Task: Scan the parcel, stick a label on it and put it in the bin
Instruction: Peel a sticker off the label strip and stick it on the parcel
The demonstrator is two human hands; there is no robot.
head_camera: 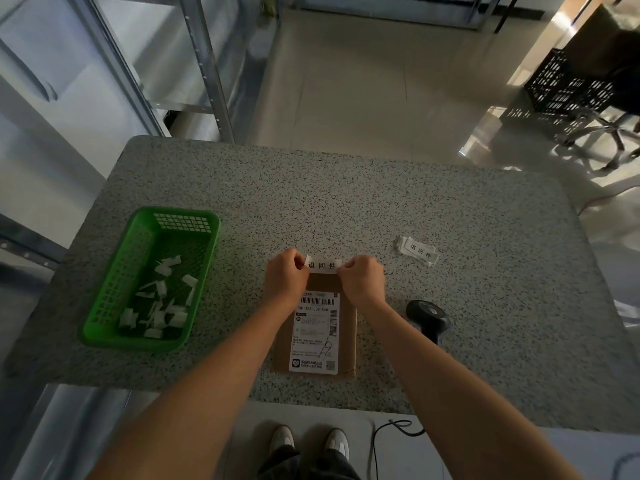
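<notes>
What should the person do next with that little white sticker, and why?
Probably lower the label onto the bare brown top end of the parcel and press it flat. The left hand and right hand pinch its ends just above that spot, clear of the shipping label.

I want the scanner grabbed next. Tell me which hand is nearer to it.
Right. The right hand pinches the label just up and left of the scanner; the left hand holds the label's other end, farther left across the parcel.
</notes>
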